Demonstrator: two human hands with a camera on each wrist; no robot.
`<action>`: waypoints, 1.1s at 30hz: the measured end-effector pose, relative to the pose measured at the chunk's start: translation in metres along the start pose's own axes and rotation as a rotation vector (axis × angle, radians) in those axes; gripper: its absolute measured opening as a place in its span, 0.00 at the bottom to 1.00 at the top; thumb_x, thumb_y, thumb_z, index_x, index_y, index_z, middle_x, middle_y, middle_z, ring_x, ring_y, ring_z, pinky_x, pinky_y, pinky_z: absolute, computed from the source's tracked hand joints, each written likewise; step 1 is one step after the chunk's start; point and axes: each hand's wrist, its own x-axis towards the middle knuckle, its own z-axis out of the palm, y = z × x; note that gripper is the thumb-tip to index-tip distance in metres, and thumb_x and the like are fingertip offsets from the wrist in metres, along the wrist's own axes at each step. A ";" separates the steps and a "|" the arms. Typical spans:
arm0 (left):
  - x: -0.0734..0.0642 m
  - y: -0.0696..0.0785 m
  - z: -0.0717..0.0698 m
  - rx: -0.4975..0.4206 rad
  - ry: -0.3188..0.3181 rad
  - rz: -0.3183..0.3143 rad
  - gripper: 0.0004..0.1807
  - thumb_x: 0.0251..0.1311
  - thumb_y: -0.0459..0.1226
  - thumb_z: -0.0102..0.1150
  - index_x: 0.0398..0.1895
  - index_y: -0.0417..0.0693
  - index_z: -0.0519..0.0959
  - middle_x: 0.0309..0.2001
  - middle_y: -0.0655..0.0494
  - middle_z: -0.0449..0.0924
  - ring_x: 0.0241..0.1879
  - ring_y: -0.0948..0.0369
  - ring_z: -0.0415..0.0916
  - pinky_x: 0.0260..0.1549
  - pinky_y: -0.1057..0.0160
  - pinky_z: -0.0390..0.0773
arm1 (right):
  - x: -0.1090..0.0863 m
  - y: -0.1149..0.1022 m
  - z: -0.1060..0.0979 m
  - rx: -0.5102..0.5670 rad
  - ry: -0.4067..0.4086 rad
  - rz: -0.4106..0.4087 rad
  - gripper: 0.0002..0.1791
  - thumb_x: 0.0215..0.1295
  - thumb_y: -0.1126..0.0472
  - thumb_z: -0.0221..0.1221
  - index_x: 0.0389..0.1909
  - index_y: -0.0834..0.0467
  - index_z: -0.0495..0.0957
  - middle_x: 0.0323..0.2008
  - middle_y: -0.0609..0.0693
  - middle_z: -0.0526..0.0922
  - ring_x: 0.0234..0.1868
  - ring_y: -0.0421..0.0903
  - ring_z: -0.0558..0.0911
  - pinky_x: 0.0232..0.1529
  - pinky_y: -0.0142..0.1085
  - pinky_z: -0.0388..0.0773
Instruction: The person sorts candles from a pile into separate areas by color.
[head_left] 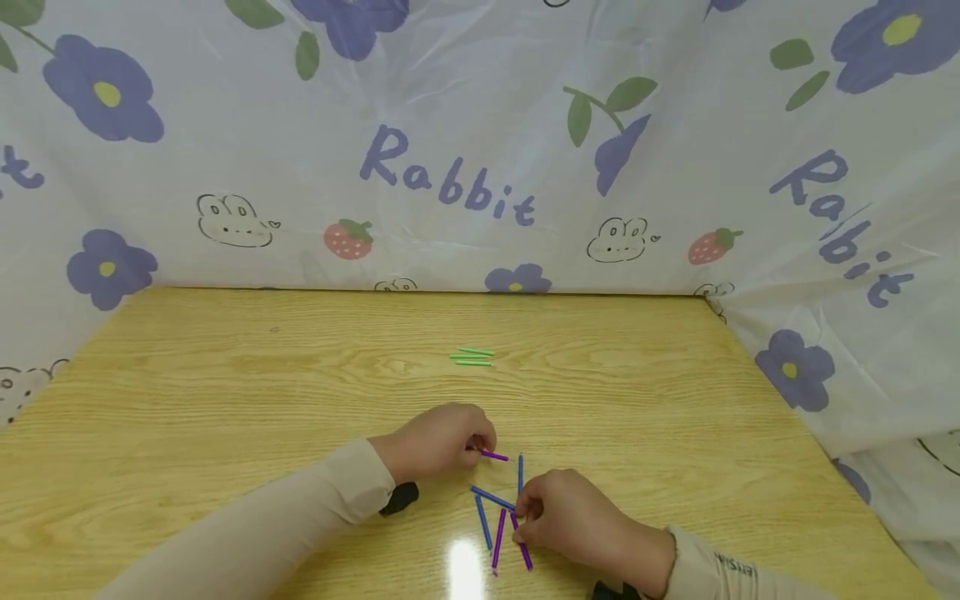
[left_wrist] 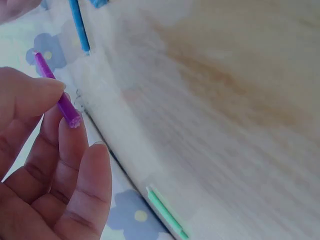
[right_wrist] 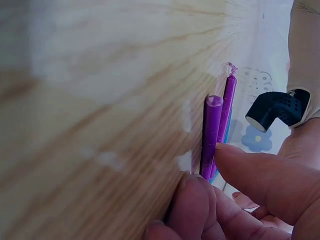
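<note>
My left hand (head_left: 442,437) pinches a thin purple candle (left_wrist: 45,66) between thumb and fingertips, its wick end pointing away from the palm. Low over the table, my right hand (head_left: 573,517) has its thumb and fingers around a second purple candle (right_wrist: 212,120), which lies along the wood. Beside that one lies another purple candle (head_left: 498,537). Three blue candles rest close by: one upright in the head view (head_left: 521,471) above the right fingers, one slanting (head_left: 491,497) toward those fingers, and one (head_left: 483,523) left of the purple pair.
Three green candles (head_left: 472,357) lie grouped farther back on the wooden table (head_left: 262,375). A patterned white cloth (head_left: 450,100) hangs behind the table and at its sides. Black wrist-worn devices show at the left wrist (head_left: 400,497) and near the right sleeve (head_left: 615,592).
</note>
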 end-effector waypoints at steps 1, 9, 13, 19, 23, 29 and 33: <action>-0.001 -0.001 -0.001 0.003 0.009 0.002 0.07 0.52 0.25 0.61 0.30 0.44 0.82 0.30 0.58 0.77 0.30 0.66 0.68 0.33 0.68 0.73 | 0.000 0.000 0.000 0.005 -0.003 0.006 0.09 0.48 0.64 0.72 0.22 0.54 0.79 0.20 0.40 0.78 0.21 0.34 0.70 0.23 0.29 0.68; -0.008 -0.009 -0.009 -0.041 0.041 -0.061 0.07 0.55 0.25 0.60 0.33 0.43 0.83 0.34 0.56 0.80 0.33 0.63 0.73 0.34 0.66 0.75 | 0.001 -0.003 -0.001 0.035 -0.021 0.025 0.08 0.49 0.68 0.70 0.22 0.56 0.80 0.20 0.42 0.79 0.22 0.36 0.71 0.23 0.29 0.69; -0.014 -0.013 -0.014 -0.073 0.054 -0.114 0.08 0.55 0.25 0.59 0.35 0.43 0.82 0.35 0.56 0.80 0.34 0.64 0.74 0.35 0.65 0.75 | 0.001 -0.004 -0.001 0.037 -0.029 0.026 0.07 0.49 0.69 0.70 0.23 0.57 0.81 0.21 0.42 0.80 0.22 0.36 0.72 0.24 0.29 0.69; -0.023 -0.022 -0.019 -0.096 0.087 -0.158 0.08 0.55 0.25 0.59 0.35 0.43 0.82 0.34 0.58 0.79 0.34 0.64 0.73 0.36 0.66 0.75 | 0.001 -0.003 -0.001 0.039 -0.034 0.026 0.06 0.49 0.71 0.68 0.24 0.58 0.82 0.22 0.43 0.80 0.23 0.36 0.72 0.24 0.29 0.70; -0.028 -0.028 -0.022 -0.090 0.109 -0.175 0.07 0.55 0.26 0.61 0.34 0.44 0.82 0.33 0.59 0.79 0.34 0.64 0.74 0.37 0.65 0.76 | 0.000 -0.003 -0.001 0.041 -0.036 0.024 0.06 0.50 0.71 0.67 0.25 0.58 0.82 0.23 0.43 0.80 0.23 0.36 0.72 0.24 0.29 0.70; -0.037 -0.034 -0.028 -0.082 0.150 -0.208 0.06 0.55 0.26 0.62 0.34 0.43 0.81 0.32 0.59 0.78 0.34 0.63 0.75 0.37 0.64 0.76 | 0.000 -0.003 -0.002 0.045 -0.047 0.034 0.06 0.50 0.72 0.67 0.25 0.58 0.82 0.23 0.43 0.80 0.23 0.38 0.72 0.25 0.30 0.70; -0.041 -0.038 -0.029 -0.103 0.166 -0.242 0.07 0.54 0.25 0.61 0.34 0.42 0.82 0.32 0.58 0.78 0.34 0.62 0.75 0.37 0.62 0.76 | -0.001 -0.003 -0.001 0.047 -0.054 0.030 0.06 0.50 0.73 0.64 0.26 0.59 0.82 0.22 0.44 0.80 0.22 0.38 0.73 0.26 0.30 0.71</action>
